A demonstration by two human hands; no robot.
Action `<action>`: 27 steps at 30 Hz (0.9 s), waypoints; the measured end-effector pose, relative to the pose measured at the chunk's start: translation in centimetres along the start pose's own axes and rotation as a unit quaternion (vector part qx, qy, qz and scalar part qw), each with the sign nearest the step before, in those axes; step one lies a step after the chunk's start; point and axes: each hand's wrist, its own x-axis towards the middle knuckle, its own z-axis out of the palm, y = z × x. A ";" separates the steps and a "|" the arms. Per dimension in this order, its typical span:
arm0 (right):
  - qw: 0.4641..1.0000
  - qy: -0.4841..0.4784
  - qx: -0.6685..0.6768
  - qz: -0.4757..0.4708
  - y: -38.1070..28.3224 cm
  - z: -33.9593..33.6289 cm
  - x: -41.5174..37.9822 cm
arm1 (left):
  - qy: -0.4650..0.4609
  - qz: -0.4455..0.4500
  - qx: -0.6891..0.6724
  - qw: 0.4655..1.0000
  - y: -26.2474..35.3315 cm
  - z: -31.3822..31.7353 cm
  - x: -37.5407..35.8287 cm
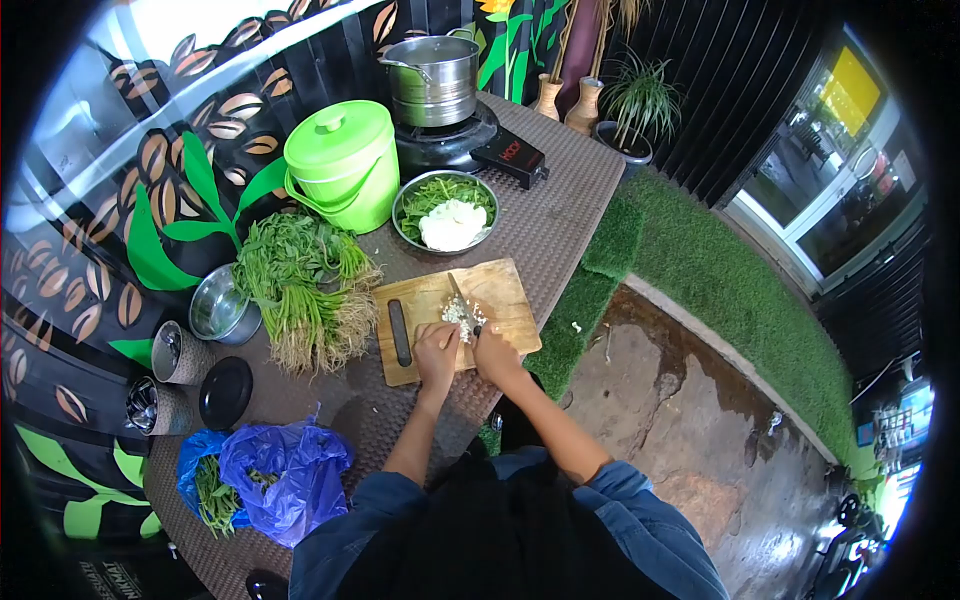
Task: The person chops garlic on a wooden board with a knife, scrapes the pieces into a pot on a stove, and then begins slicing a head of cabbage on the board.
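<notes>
My right hand [497, 356] is closed around the dark handle of a knife [462, 295], its blade pointing away from me over a wooden cutting board [510, 293]. Small white chopped pieces [457, 312], perhaps garlic or onion, lie around the blade. Just left of the knife, my left hand [437, 350] rests on the board with fingers bent and pressed together beside the pieces. Whatever those fingers hold is hidden. A dark slot-like handle strip [399, 333] runs along the board's left side.
Behind the board stands a metal bowl [404, 228] with greens and something white. Nearby are a lidded green bucket [345, 165], a steel pot [435, 85] on a stove [440, 140], rooted greens [300, 270], an empty metal bowl [222, 310] and blue plastic bags [295, 480].
</notes>
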 end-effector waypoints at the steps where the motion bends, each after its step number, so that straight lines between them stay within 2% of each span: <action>1: 1.000 -0.015 -0.012 -0.007 -0.4 -1.0 0.1 | 0.000 0.005 0.002 1.000 0.0 0.1 0.0; 5: 0.999 -0.034 -0.038 -0.010 -1.5 -2.1 -1.9 | -0.003 -0.013 -0.003 1.000 0.3 0.2 -0.1; 9: 0.999 0.030 -0.012 0.024 -1.5 1.2 -2.5 | -0.003 -0.013 0.005 1.000 0.4 0.2 -0.1; 11: 0.999 0.013 -0.008 0.036 -1.4 1.1 -1.7 | -0.012 0.000 0.011 1.000 0.6 0.0 -0.1; 15: 1.000 0.003 -0.018 -0.017 -0.7 0.3 -0.8 | -0.012 -0.006 0.005 1.000 0.9 -0.2 0.0; 17: 0.997 0.048 -0.047 -0.028 -0.7 0.8 -1.8 | -0.009 0.002 0.000 1.000 0.7 -0.2 0.0; 20: 0.996 0.082 -0.036 0.013 -0.7 3.3 -2.0 | -0.004 0.005 -0.013 1.000 0.4 0.0 0.0; 27: 0.997 0.054 -0.052 -0.024 -1.0 1.1 -1.6 | 0.001 -0.014 -0.009 1.000 0.3 -0.2 -0.4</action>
